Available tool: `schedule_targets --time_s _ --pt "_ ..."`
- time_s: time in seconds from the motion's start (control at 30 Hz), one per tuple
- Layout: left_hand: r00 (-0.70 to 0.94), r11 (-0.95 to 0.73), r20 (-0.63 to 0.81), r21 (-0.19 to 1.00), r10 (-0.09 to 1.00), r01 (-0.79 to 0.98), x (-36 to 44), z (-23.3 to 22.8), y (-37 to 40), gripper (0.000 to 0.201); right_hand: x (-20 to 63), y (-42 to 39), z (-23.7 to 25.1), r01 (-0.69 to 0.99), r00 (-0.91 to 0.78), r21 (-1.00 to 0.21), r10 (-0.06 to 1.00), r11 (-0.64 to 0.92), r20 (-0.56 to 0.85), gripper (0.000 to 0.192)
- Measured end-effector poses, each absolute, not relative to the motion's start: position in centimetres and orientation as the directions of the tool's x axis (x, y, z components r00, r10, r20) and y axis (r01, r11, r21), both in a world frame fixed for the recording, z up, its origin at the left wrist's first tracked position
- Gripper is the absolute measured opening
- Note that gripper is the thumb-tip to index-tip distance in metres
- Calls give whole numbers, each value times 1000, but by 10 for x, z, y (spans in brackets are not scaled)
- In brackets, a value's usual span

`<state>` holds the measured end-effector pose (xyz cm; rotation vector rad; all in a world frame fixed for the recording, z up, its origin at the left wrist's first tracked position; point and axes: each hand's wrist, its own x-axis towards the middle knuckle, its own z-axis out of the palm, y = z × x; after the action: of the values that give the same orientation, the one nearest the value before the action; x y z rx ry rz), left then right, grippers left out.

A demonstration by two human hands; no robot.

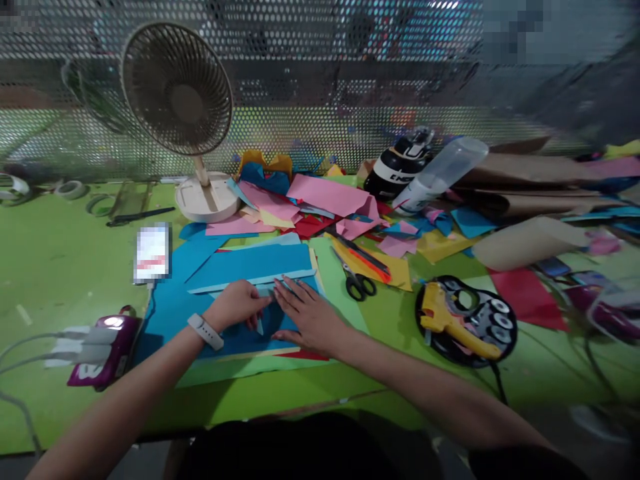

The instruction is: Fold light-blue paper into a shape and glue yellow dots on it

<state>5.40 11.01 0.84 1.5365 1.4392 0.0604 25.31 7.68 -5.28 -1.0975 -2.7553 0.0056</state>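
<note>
Blue paper sheets (250, 263) lie stacked in front of me, one with a light blue folded edge (300, 274). My left hand (234, 305), with a pale watch band (205, 331) at the wrist, is closed with bent fingers at that edge. A small light blue paper piece (260, 326) shows beneath its fingertips; the exact grip is partly hidden. My right hand (310, 313) lies flat on the blue paper, fingers stretched out, its fingertips on the folded edge close to my left hand.
Scissors (356, 277) and an orange-black cutter (367, 259) lie to the right. Beyond them a yellow glue gun (443, 317) rests on a round black tray. Behind are paper scraps (325, 193), a fan (210, 197) and bottles (400, 163). A phone (153, 253) and a purple power strip (117, 347) are left.
</note>
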Motion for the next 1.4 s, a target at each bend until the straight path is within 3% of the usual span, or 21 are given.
schedule_targets --time_s 0.4,0.83,0.93,1.03,1.1,1.17,1.27,1.4 --pt "326 325 -662 663 675 674 43 -3 119 54 253 76 -49 696 -704 -76 700 714 117 84" --pt "281 317 -675 619 682 718 27 12 102 53 254 76 -51 692 -707 -42 689 720 163 83" --pt "264 175 -522 647 811 742 17 15 89 51 254 76 -52 684 -711 -50 680 728 182 81" --pt "194 -128 -65 548 979 826 3 8 77 43 254 76 -51 678 -711 -73 678 731 187 80" --pt "275 -328 181 430 944 841 -6 -3 73 36 253 75 -48 673 -712 -91 676 734 192 79" --pt "434 -489 229 338 871 804 -13 -18 72 38 253 73 -43 661 -716 -112 669 742 199 75" --pt "523 -550 170 262 835 793 -19 -37 74 48 252 71 -35 638 -732 -167 660 751 170 69" --pt "551 -565 128 222 825 795 -19 -45 74 50 247 67 -31 702 -673 -265 737 662 58 87"
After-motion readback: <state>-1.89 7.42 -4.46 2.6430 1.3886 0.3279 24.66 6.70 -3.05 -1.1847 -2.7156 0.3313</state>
